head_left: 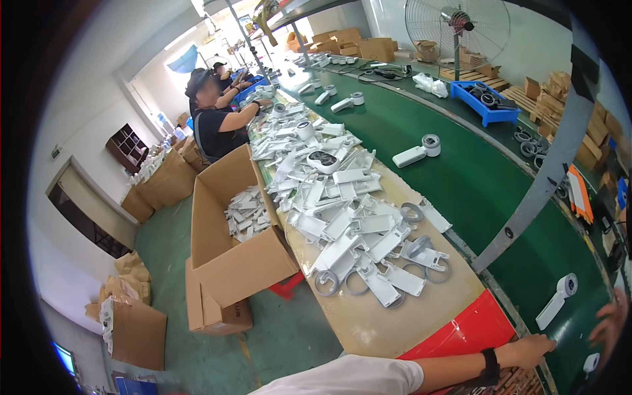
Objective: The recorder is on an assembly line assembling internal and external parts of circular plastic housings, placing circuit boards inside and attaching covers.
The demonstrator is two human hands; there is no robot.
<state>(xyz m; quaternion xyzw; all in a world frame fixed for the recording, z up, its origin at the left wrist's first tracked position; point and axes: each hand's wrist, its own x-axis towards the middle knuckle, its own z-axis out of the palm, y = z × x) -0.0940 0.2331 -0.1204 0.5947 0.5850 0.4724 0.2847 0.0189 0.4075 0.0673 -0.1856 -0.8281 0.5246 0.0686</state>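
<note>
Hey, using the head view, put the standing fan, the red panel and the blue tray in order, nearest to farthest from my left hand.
From your left hand:
1. Red panel: right beside it, at the table's near end.
2. Blue tray: well ahead, across the green belt.
3. Standing fan: farthest, beyond the tray.

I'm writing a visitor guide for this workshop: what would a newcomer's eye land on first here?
Most likely the sprawling heap of white plastic casings along the long tan table, centre. Next, the wide green conveyor belt to its right, carrying white round-headed devices; then the open brown cardboard box left of the table, holding more white pieces.
</note>
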